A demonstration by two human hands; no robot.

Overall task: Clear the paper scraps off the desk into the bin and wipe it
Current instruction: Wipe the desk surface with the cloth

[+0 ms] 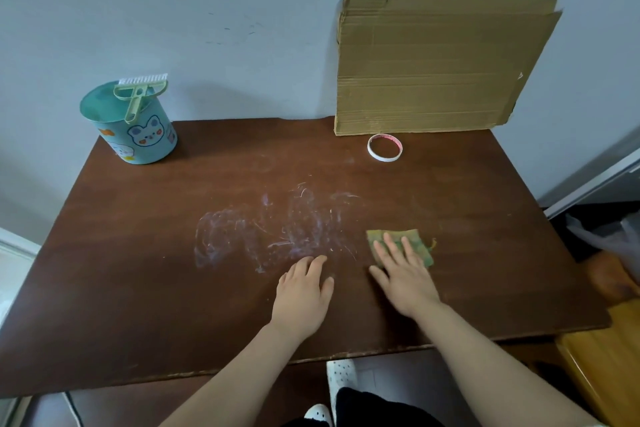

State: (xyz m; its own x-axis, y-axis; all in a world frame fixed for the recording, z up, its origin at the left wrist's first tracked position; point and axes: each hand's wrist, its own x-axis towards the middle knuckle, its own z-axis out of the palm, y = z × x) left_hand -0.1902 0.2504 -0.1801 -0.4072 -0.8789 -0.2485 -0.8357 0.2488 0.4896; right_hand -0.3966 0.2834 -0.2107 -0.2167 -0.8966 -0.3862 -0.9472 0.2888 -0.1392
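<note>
A brown wooden desk (pixel 138 253) fills the view, with whitish smears (pixel 277 229) across its middle. My right hand (pixel 401 274) lies flat with straight fingers pressing a green-yellow cloth (pixel 420 243) onto the desk, right of the smears. My left hand (pixel 303 295) rests palm down on the bare wood just left of it, fingers relaxed, holding nothing. A teal bin (pixel 138 128) with cartoon animal stickers stands at the desk's back left corner, a pale green brush (pixel 136 94) lying across its rim. No paper scraps show on the desk.
A flat cardboard sheet (pixel 440 66) leans against the wall at the back right. A white tape ring (pixel 384 147) lies in front of it. A wooden chair (pixel 609 357) and a plastic bag (pixel 609 236) sit off the desk's right edge.
</note>
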